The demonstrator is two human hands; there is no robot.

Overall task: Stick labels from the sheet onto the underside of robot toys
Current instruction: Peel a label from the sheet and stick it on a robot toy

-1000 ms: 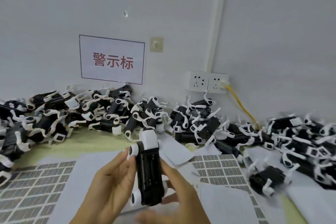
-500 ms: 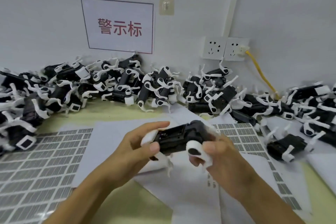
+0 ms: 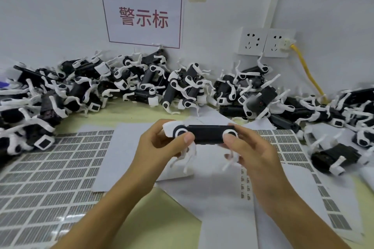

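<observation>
White wall, yellow-green table (image 3: 125, 114) under label sheets (image 3: 50, 170). Robot toy (image 3: 208, 134) held level above them, pinched at both ends: left hand (image 3: 162, 147), right hand (image 3: 251, 151). Toy pile (image 3: 182, 85) behind.

robot toy (image 3: 210, 134): matt black plastic, white plastic legs | label sheet (image 3: 46, 170): glossy paper

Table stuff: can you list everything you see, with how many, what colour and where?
Toy: one, black and white, held sideways in both hands, legs down.
Toy pile: too many to count, black and white, along the wall.
Label sheets: several, white with grey labels, flat on the table, left and right.
Sign: one, white with red writing, on the wall.
Sockets: two, white, on the wall.
Cable: one, yellow, plugged into the right socket.
Table: one, pale green.
Left hand: grips the toy's left end.
Right hand: grips its right end.
</observation>
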